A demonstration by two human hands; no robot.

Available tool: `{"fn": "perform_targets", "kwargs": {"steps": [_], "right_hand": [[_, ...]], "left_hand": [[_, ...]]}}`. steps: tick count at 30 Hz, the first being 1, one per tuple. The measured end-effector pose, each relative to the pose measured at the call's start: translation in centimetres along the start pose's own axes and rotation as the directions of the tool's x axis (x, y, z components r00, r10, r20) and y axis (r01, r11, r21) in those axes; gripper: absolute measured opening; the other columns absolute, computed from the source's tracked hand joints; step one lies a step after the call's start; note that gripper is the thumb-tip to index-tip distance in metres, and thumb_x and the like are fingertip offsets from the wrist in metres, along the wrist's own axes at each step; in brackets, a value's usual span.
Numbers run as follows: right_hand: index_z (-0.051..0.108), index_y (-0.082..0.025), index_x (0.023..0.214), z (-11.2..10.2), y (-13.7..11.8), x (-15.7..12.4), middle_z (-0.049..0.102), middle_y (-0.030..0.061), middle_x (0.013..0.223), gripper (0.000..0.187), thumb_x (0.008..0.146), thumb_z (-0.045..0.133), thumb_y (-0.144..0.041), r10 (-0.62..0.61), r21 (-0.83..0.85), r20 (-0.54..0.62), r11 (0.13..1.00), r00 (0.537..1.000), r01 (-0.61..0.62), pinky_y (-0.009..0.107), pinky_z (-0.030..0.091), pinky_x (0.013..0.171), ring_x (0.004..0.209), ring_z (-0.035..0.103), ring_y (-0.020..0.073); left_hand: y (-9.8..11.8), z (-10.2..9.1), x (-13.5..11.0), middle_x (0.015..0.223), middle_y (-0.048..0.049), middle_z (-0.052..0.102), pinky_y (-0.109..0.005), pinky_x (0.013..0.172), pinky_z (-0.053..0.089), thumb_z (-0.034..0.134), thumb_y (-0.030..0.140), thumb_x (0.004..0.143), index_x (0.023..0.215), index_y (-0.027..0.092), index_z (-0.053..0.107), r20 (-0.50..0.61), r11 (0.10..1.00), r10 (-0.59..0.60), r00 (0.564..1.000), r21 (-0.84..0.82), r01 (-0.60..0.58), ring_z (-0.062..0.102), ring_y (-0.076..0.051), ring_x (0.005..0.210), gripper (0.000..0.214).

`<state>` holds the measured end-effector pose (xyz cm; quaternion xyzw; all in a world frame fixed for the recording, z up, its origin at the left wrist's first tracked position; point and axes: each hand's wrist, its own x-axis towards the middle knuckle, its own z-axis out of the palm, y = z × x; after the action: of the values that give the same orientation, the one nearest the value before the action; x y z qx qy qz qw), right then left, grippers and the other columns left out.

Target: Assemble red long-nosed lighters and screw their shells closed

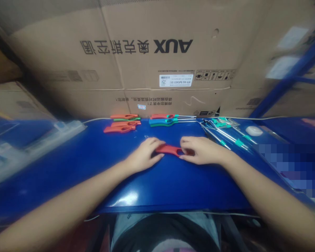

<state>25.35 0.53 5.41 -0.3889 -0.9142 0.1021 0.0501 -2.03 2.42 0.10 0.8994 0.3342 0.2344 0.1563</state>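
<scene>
A red lighter handle (170, 149) lies level between my two hands, low over the blue tabletop (173, 185). My left hand (147, 154) grips its left end between thumb and fingers. At the other end, beside the finger hole, my right hand (196, 150) pinches it with curled fingers, which hide that tip. Behind my left hand lie several orange handles (123, 126) and a green one (127, 119). Farther right are stick lighters with metal tubes, a red one (164, 116) and teal ones (164, 122).
Metal tubes with green parts (238, 141) lie in a pile at the right, near a round white object (254, 131). A cardboard sheet (136, 70) stands along the table's back edge. Clear plastic bags (42, 150) are at the left; a blue post (288, 70) slants at the right.
</scene>
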Motion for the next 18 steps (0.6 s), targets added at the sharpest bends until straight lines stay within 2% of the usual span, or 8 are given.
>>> {"fn": "perform_targets", "kwargs": {"steps": [6, 9, 14, 16, 18], "right_hand": [[0.062, -0.019, 0.089, 0.3, 0.1, 0.2, 0.065, 0.0057, 0.096, 0.025, 0.102, 0.049, -0.037, -0.011, -0.064, -0.093, 0.998, 0.996, 0.005, 0.028, 0.040, 0.069, 0.086, 0.059, 0.0180], [0.064, -0.019, 0.095, 0.3, 0.2, 0.3, 0.069, 0.0064, 0.097, 0.029, 0.104, 0.042, -0.035, 0.040, -0.120, -0.196, 0.991, 0.980, -0.065, 0.029, 0.040, 0.070, 0.087, 0.062, 0.0190], [0.066, -0.019, 0.096, 0.3, 0.9, 0.1, 0.072, 0.0064, 0.100, 0.032, 0.105, 0.040, -0.035, 0.126, -0.161, -0.361, 0.968, 0.924, -0.194, 0.029, 0.037, 0.068, 0.088, 0.065, 0.0198], [0.066, -0.019, 0.095, 0.2, 1.1, 0.0, 0.072, 0.0067, 0.097, 0.031, 0.104, 0.041, -0.034, 0.139, -0.161, -0.357, 0.965, 0.924, -0.207, 0.029, 0.036, 0.067, 0.084, 0.064, 0.0197], [0.066, -0.018, 0.092, 0.0, 1.1, -0.1, 0.072, 0.0065, 0.093, 0.030, 0.102, 0.043, -0.034, 0.125, -0.133, -0.298, 0.976, 0.947, -0.171, 0.029, 0.036, 0.067, 0.081, 0.063, 0.0190]], "left_hand": [[-0.1, 0.0, 0.0, 0.121, -0.0115, 0.064, -0.048, 0.105, 0.047, 0.065, 0.037, 0.092, 0.131, 0.022, 0.060, -0.021, 0.996, -0.088, 0.996, 0.019, 0.089, 0.060, -0.029, 0.115, 0.042], [-0.3, 0.2, 0.0, 0.123, -0.0121, 0.066, -0.052, 0.106, 0.045, 0.066, 0.038, 0.091, 0.133, 0.022, 0.059, -0.042, 0.990, -0.132, 0.990, 0.039, 0.133, 0.059, -0.031, 0.117, 0.046], [-0.3, 0.2, 0.0, 0.132, -0.0131, 0.064, -0.053, 0.108, 0.043, 0.067, 0.038, 0.090, 0.138, 0.020, 0.054, -0.037, 0.987, -0.152, 0.988, 0.054, 0.154, 0.056, -0.033, 0.123, 0.053], [-0.2, 0.2, 0.1, 0.133, -0.0134, 0.064, -0.053, 0.107, 0.042, 0.067, 0.037, 0.089, 0.137, 0.019, 0.054, -0.037, 0.987, -0.150, 0.988, 0.058, 0.152, 0.056, -0.033, 0.124, 0.052], [-0.3, 0.2, 0.1, 0.128, -0.0132, 0.066, -0.052, 0.105, 0.044, 0.068, 0.036, 0.089, 0.135, 0.019, 0.055, -0.042, 0.987, -0.150, 0.988, 0.055, 0.152, 0.057, -0.032, 0.120, 0.051]]}}
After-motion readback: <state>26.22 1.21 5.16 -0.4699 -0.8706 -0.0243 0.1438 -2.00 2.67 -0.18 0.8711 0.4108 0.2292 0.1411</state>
